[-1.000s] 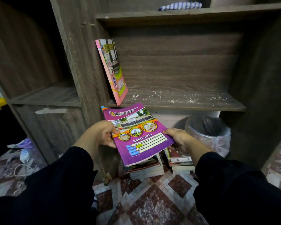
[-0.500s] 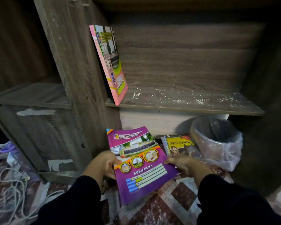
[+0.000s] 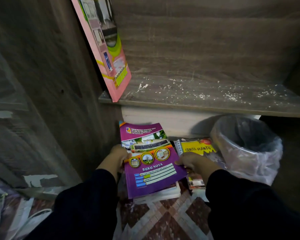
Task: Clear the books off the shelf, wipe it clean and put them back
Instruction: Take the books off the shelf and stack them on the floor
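Note:
A purple notebook marked BUKU NOTA (image 3: pixel 149 161) lies on top of a book pile on the floor under the shelf. My left hand (image 3: pixel 117 157) grips its left edge and my right hand (image 3: pixel 192 162) grips its right edge. A second pile with a yellow-covered book (image 3: pixel 197 148) sits just right of it. On the dusty wooden shelf (image 3: pixel 206 94) one pink book (image 3: pixel 107 49) leans against the left wall.
A small bin lined with a clear plastic bag (image 3: pixel 248 148) stands on the floor to the right of the piles. The floor has patterned red and white tiles (image 3: pixel 163 217). White cables (image 3: pixel 0 210) lie at the lower left.
Both hands have lowered the purple notebook from in front of the shelf down onto the left pile on the floor. The view has tilted down and moved closer.

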Demonstrator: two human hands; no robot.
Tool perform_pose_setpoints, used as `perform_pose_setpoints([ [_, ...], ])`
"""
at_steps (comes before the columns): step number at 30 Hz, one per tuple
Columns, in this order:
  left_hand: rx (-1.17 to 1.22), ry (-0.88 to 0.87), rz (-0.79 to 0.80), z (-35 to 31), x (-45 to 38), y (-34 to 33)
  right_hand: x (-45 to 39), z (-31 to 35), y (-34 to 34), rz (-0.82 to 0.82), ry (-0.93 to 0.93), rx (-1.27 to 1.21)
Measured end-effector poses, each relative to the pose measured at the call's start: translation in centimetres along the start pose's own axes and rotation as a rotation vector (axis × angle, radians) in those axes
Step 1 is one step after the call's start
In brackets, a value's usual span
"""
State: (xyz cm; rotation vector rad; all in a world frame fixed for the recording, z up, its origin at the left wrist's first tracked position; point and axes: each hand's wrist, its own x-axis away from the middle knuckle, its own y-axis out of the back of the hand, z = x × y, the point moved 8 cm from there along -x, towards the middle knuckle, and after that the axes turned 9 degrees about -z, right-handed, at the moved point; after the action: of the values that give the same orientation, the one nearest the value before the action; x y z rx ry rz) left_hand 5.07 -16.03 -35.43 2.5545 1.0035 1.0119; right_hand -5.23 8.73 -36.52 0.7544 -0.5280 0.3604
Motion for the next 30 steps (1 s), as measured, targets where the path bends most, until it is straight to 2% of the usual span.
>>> perform_pose_setpoints([
  [3,-0.033,-0.051,-0.009,-0.2,-1.1,-0.6,-1.5,-0.5,-0.3,-0.024,-0.002,0.030],
  [7,-0.064,-0.209,-0.005,-0.9,-1.4,-1.7,-2.5,-0.2,0.2,-0.143,0.124,0.329],
  [10,-0.073,-0.229,-0.068,-1.4,-2.0,-1.4,-2.6,0.1,0.5,-0.158,0.143,0.338],
  [11,-0.092,-0.241,-0.141,-1.8,-1.8,-0.6,-2.6,0.3,0.9,-0.180,0.146,0.324],
  [13,-0.106,-0.299,-0.409,-3.8,0.2,2.5,-2.1,1.3,2.0,-0.218,0.192,0.331],
  [15,0.044,-0.489,-0.698,-7.3,4.3,6.1,-1.3,2.5,2.9,-0.219,0.242,0.360],
  [17,0.278,-0.708,-0.858,-11.2,8.7,9.3,0.1,3.9,3.9,-0.193,0.288,0.283],
  [19,0.375,-0.859,-0.879,-15.1,10.9,11.4,1.8,5.7,4.9,-0.147,0.338,0.120],
  [20,0.342,-0.890,-0.869,-17.2,11.4,12.3,2.7,6.7,5.4,-0.125,0.358,0.039],
  [24,0.027,-0.758,-0.776,-23.6,11.0,14.9,5.2,11.8,7.3,-0.012,0.443,-0.223],
  [27,0.116,-0.750,-0.665,-24.9,11.0,15.7,6.7,15.8,8.5,0.009,0.508,-0.315],
  [30,0.249,-0.804,-0.578,-24.5,11.4,15.6,8.1,18.9,8.4,0.069,0.484,-0.509],
])
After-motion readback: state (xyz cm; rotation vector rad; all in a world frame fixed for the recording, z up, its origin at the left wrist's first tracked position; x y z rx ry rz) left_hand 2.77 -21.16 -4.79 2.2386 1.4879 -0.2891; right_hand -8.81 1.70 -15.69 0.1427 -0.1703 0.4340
